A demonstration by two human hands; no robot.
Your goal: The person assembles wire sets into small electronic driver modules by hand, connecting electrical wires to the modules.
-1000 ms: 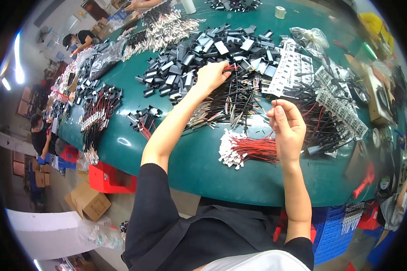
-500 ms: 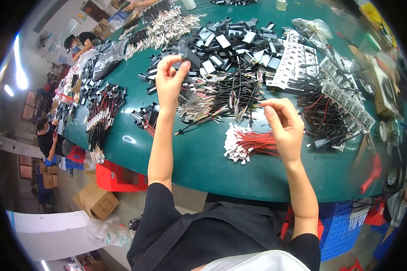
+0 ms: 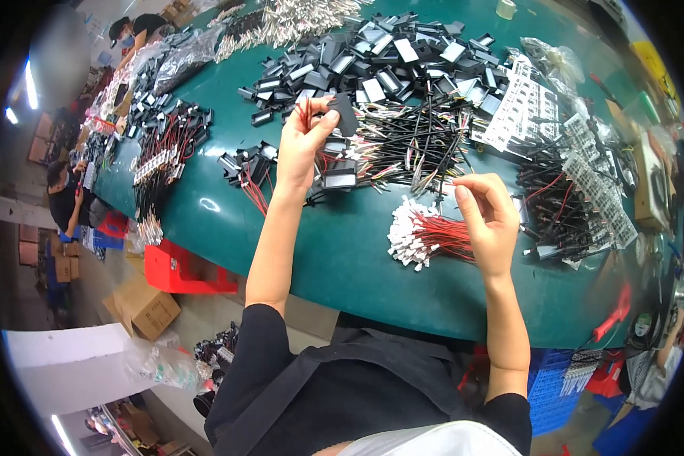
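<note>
My left hand (image 3: 305, 144) is raised over the table, its thumb and fingers closed on a small black plastic housing (image 3: 345, 115). Red wires (image 3: 305, 114) show at its fingertips. Lower and to the right, my right hand (image 3: 491, 220) pinches thumb against fingers; whatever it holds there, if anything, is too small to make out. Just below that hand lies a bundle of red wires with white connectors (image 3: 410, 234). Between and beyond both hands are black cables with stripped coloured ends (image 3: 410, 144). Another black housing (image 3: 339, 178) rests by my left wrist.
A large heap of black housings (image 3: 372, 61) covers the far middle of the green table (image 3: 342, 258). White label sheets (image 3: 520, 106) and more black cables (image 3: 562, 190) lie to the right. Wired housings (image 3: 167, 129) sit at left. Two people work along the far left.
The view has shifted a little. The housing in my left hand has turned, and red wires now show at those fingers. My right hand stays pinched over the red wires.
</note>
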